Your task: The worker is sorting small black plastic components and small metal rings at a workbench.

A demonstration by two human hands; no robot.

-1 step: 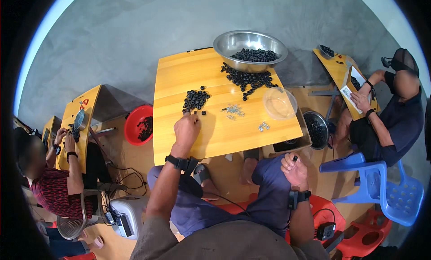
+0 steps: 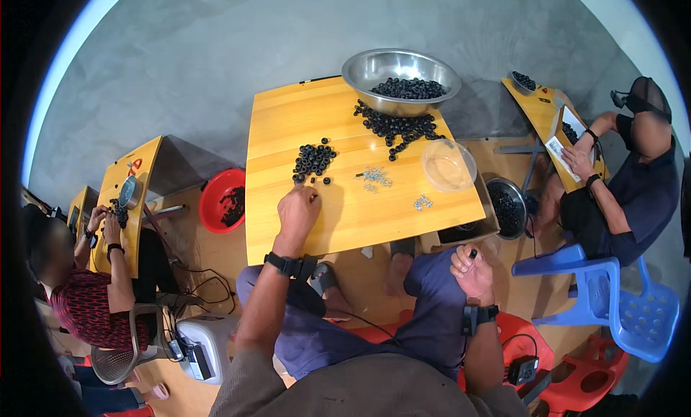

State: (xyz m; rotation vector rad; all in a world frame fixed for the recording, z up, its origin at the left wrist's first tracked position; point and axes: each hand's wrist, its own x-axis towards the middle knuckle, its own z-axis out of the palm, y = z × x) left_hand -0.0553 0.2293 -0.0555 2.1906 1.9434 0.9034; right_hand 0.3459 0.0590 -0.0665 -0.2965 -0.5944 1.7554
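My left hand (image 2: 299, 210) is over the near left part of the wooden table (image 2: 353, 223), its fingers curled together. What they pinch, if anything, is hidden from here. Just beyond the fingertips lies a small pile of black ring-shaped parts (image 2: 314, 159), with a few loose ones at its near edge. Above my right thigh, off the table's near edge, my right hand (image 2: 473, 274) is closed around a small black cylindrical part (image 2: 473, 254), whose end shows at the fingers. Small silvery metal pieces (image 2: 376, 176) lie in the table's middle, with another little group (image 2: 422, 202) to the right.
A large steel bowl (image 2: 353, 75) of black parts stands at the far edge, with a spilled heap (image 2: 396, 129) before it. A clear plastic tub (image 2: 448, 166) sits at the right. A red basin (image 2: 209, 205) is on the floor. People work at both sides; a blue chair (image 2: 612, 295) is right.
My left hand has drawn back slightly from the black pile, uncovering a small black piece near its fingertips. My right hand has stayed in place.
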